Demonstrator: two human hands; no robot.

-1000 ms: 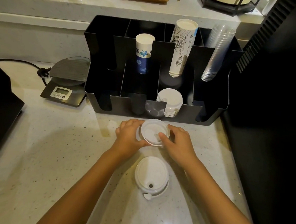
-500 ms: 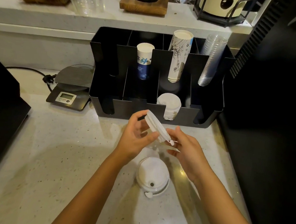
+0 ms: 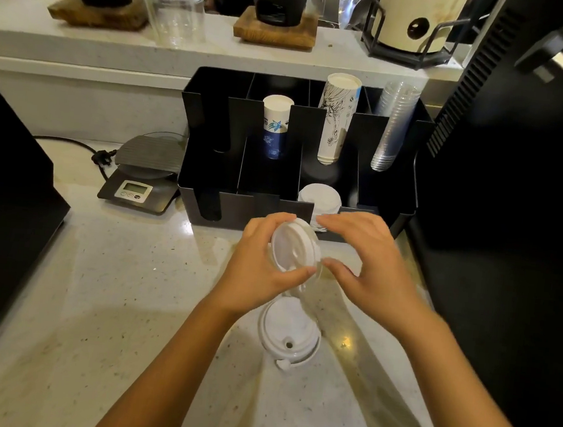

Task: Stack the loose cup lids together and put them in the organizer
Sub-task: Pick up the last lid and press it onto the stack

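My left hand [image 3: 261,266] grips a white cup lid [image 3: 292,245], tilted up on edge just above the counter in front of the black organizer [image 3: 208,168]. My right hand [image 3: 364,266] is beside it, thumb and fingertips at the lid's right edge. A second white lid [image 3: 287,334] with a sip hole lies flat on the counter below my hands. A stack of white lids [image 3: 319,196] sits in the organizer's front compartment, right of centre, partly hidden by my right hand.
The organizer's back row holds a blue-printed paper cup stack [image 3: 275,126], a taller printed stack [image 3: 337,119] and clear plastic cups [image 3: 393,127]. A digital scale [image 3: 143,172] with a cable sits left. Black machines flank both sides. A raised shelf [image 3: 83,46] runs behind.
The lid was lifted off the counter, tipped on edge, and now faces me more. My right hand shifted up to the lid's right rim. The view tilted upward.
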